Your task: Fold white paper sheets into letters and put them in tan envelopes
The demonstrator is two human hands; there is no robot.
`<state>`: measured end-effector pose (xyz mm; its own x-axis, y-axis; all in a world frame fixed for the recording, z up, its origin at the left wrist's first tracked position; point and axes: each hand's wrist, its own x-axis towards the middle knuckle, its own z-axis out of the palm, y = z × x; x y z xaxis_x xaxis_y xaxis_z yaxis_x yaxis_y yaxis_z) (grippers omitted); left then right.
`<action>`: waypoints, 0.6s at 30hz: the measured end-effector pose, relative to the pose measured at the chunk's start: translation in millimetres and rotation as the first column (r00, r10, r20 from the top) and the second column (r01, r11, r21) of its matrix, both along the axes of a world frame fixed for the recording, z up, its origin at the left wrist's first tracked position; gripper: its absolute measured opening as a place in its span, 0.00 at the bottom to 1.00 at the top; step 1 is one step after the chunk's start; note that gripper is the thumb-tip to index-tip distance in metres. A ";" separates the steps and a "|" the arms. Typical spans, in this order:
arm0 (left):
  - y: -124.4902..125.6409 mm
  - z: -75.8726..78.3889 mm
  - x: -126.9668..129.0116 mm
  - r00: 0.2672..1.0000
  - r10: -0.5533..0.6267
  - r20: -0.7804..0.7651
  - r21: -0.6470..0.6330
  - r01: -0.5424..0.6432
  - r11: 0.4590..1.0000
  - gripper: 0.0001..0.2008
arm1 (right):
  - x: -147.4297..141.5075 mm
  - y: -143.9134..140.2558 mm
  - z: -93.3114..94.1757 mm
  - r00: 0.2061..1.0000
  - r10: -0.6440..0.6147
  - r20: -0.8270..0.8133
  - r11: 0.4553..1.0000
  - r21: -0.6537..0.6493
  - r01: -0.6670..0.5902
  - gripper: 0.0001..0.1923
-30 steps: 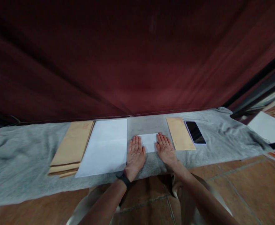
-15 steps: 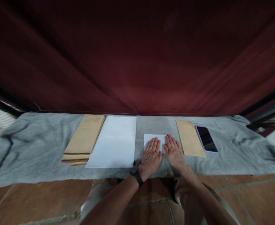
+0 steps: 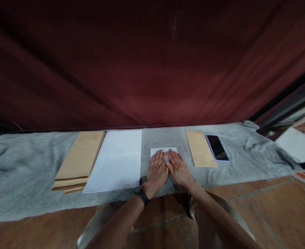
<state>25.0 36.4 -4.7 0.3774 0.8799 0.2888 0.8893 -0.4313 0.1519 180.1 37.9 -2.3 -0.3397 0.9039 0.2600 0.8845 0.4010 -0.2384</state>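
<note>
Two bare hands on a small white paper (image 3: 154, 151), seen from the head view. The paper lies directly beneath both hands, its far edge just beyond the fingertips and running side to side; the near edge is hidden, so its long axis cannot be confirmed. Neither hand is nearer — the left hand (image 3: 157, 172) covers the left part, the right hand (image 3: 180, 171) the right. Both are palm down and flat, fingers straight and close together, clamped on nothing; the thumbs meet or nearly meet. A larger white sheet (image 3: 118, 160) lies to the left, a single brown envelope (image 3: 201, 149) to the right — all on grey cloth (image 3: 165, 137).
</note>
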 end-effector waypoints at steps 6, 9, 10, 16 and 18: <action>3.7 4.0 -9.9 0.998 0.048 -0.035 -0.019 -0.049 0.999 0.30 | 10.2 0.6 -4.6 0.997 -0.069 0.035 0.997 0.045 0.068 0.30; 5.2 5.0 -13.8 0.997 0.071 -0.043 -0.020 -0.072 0.997 0.30 | 12.2 0.5 -5.3 0.995 -0.090 0.037 0.995 0.055 0.087 0.30; 5.7 5.1 -14.7 0.996 0.083 -0.044 -0.022 -0.084 0.996 0.31 | 12.7 0.5 -5.4 0.995 -0.098 0.036 0.994 0.059 0.096 0.30; 7.4 6.1 -17.4 0.991 0.123 -0.046 -0.024 -0.125 0.992 0.34 | 19.9 2.6 -4.4 0.986 -0.163 -0.018 0.985 0.051 0.164 0.29; 7.3 5.9 -17.2 0.992 0.124 -0.036 -0.015 -0.125 0.992 0.35 | 24.4 5.4 -2.2 0.980 -0.192 -0.059 0.981 0.028 0.194 0.28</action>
